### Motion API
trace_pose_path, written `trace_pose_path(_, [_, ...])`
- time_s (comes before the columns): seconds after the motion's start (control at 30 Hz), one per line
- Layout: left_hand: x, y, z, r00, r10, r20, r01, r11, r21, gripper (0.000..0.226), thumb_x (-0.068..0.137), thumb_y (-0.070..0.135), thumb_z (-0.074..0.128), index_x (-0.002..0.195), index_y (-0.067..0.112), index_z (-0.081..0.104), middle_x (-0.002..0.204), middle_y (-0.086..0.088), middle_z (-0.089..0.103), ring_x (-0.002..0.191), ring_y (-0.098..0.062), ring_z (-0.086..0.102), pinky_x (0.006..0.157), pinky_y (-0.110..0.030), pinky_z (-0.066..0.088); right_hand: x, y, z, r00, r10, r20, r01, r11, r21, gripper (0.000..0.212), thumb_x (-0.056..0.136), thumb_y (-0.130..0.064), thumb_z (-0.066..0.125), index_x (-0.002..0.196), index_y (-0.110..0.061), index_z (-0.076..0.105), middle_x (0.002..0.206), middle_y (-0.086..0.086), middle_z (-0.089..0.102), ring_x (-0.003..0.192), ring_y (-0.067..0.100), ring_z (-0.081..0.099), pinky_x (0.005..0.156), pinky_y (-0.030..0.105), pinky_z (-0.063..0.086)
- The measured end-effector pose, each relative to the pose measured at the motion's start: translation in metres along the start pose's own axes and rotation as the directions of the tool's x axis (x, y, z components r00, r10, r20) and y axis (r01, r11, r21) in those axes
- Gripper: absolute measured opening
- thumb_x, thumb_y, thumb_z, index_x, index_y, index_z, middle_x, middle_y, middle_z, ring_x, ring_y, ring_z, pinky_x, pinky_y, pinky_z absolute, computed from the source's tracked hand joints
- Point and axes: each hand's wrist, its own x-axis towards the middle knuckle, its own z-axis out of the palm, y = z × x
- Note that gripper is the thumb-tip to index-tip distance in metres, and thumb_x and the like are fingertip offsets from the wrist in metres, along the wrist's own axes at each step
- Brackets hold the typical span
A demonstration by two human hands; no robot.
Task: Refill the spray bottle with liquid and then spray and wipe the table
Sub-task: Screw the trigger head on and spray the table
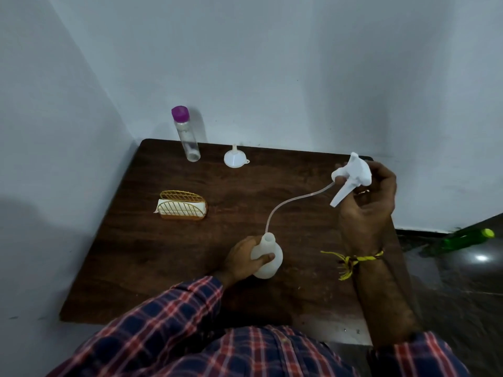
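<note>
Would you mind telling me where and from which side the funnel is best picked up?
Grip the funnel by its narrow spout, coming from above. It stands upside down on the table, wide rim flat on the wood and spout pointing up, so the spout is the free part; the small tab at its right rim is a second option.

Dark brown wood-grain desk. White spray bottle, white trigger head, translucent pale tube. Clear bottle with purple cap at the far left corner; white funnel beside it. Gold wire holder, white napkins. Red-and-navy plaid sleeve; yellow-and-black wrist thread. Green bottle on the floor.
</note>
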Motion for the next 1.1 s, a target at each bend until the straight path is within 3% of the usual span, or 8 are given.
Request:
trace_pose_path(0.2, [0.003, -0.001, -0.010, 0.994, -0.059, 0.087, 0.063, 0.997, -0.050, 0.069, 0.080, 0.058, 0.067, 0.137, 0.023, 0.052, 0.137, 0.005, 0.055, 0.121, -0.014, 0.054, 0.099, -0.039, 0.051, -0.007, 0.009, -0.004, 0.997, -0.037, 0.070, 0.039, 0.999, -0.025, 0.048, 0.081, 0.018, 0.070, 0.122, 0.005, 0.048, 0.111, 0.004, 0.062, 0.105, 0.035, 0.068, 0.087, 0.023, 0.054])
trace_pose_path(0.37, [-0.001, 0.007, -0.017, 0.990, -0.036, 0.139, 0.050, 0.994, -0.095, 0.051, 0.088, 0.043, 0.066, 0.133, 0.023, 0.055, 0.132, 0.003, 0.060, 0.115, -0.012, 0.058, 0.094, -0.036, 0.054, -0.007, 0.019, -0.002, 0.994, 0.018, 0.106, -0.019, 1.000, 0.009, 0.051, 0.080, 0.015, 0.073, 0.122, 0.000, 0.050, 0.115, 0.016, 0.063, 0.109, 0.040, 0.066, 0.089, 0.028, 0.055])
trace_pose_path(0.6, [-0.001, 0.014, -0.023, 0.994, -0.064, 0.090, 0.076, 0.989, -0.130, 0.059, 0.087, 0.049, 0.065, 0.138, 0.022, 0.052, 0.136, 0.003, 0.058, 0.119, -0.015, 0.057, 0.096, -0.036, 0.052, -0.009, 0.015, 0.002, 0.950, 0.134, 0.283, -0.168, 0.981, 0.100, 0.047, 0.082, 0.010, 0.073, 0.121, -0.004, 0.050, 0.114, -0.005, 0.071, 0.112, 0.030, 0.069, 0.094, 0.033, 0.057])
trace_pose_path(0.77, [-0.001, 0.005, -0.027, 0.997, -0.071, 0.031, 0.072, 0.996, -0.051, 0.061, 0.083, 0.057, 0.064, 0.134, 0.024, 0.054, 0.134, 0.004, 0.059, 0.119, -0.015, 0.057, 0.098, -0.043, 0.051, 0.009, 0.013, -0.010, 0.861, 0.208, 0.464, -0.335, 0.919, 0.209, 0.055, 0.079, -0.018, 0.078, 0.122, -0.001, 0.049, 0.108, -0.002, 0.074, 0.103, 0.028, 0.073, 0.088, 0.032, 0.059])
trace_pose_path(0.83, [-0.001, 0.005, -0.028, 0.998, -0.066, 0.007, 0.067, 0.997, -0.029, 0.059, 0.084, 0.056, 0.063, 0.133, 0.025, 0.055, 0.132, 0.005, 0.060, 0.118, -0.013, 0.056, 0.099, -0.040, 0.050, 0.017, 0.015, -0.015, 0.821, 0.242, 0.517, -0.374, 0.912, 0.167, 0.072, 0.072, -0.039, 0.086, 0.121, 0.000, 0.050, 0.105, -0.003, 0.075, 0.096, 0.023, 0.075, 0.084, 0.028, 0.059])
trace_pose_path(0.9, [0.000, 0.005, -0.029, 0.998, -0.051, -0.023, 0.051, 0.999, -0.001, 0.052, 0.087, 0.051, 0.064, 0.132, 0.025, 0.056, 0.131, 0.005, 0.060, 0.116, -0.012, 0.056, 0.097, -0.036, 0.049, 0.019, 0.017, -0.018, 0.785, 0.276, 0.555, -0.410, 0.902, 0.131, 0.072, 0.069, -0.046, 0.087, 0.119, -0.006, 0.054, 0.102, -0.004, 0.075, 0.093, 0.019, 0.075, 0.082, 0.026, 0.060])
trace_pose_path(1.0, [0.003, 0.006, -0.028, 0.998, -0.035, -0.046, 0.036, 0.999, 0.015, 0.054, 0.088, 0.049, 0.064, 0.135, 0.024, 0.054, 0.134, 0.004, 0.059, 0.120, -0.014, 0.054, 0.098, -0.035, 0.048, 0.020, 0.019, -0.022, 0.759, 0.267, 0.594, -0.428, 0.892, 0.145, 0.054, 0.074, -0.036, 0.087, 0.119, -0.022, 0.063, 0.103, -0.001, 0.075, 0.091, 0.022, 0.076, 0.081, 0.031, 0.061])
trace_pose_path(1.1, [0.005, 0.009, -0.024, 0.998, -0.042, -0.039, 0.045, 0.996, 0.081, 0.059, 0.088, 0.050, 0.063, 0.137, 0.020, 0.051, 0.137, 0.003, 0.054, 0.125, -0.016, 0.051, 0.100, -0.032, 0.044, 0.018, 0.021, -0.021, 0.731, 0.311, 0.608, -0.491, 0.858, 0.152, 0.048, 0.080, 0.005, 0.073, 0.124, -0.007, 0.057, 0.105, 0.013, 0.073, 0.094, 0.037, 0.074, 0.085, 0.049, 0.061])
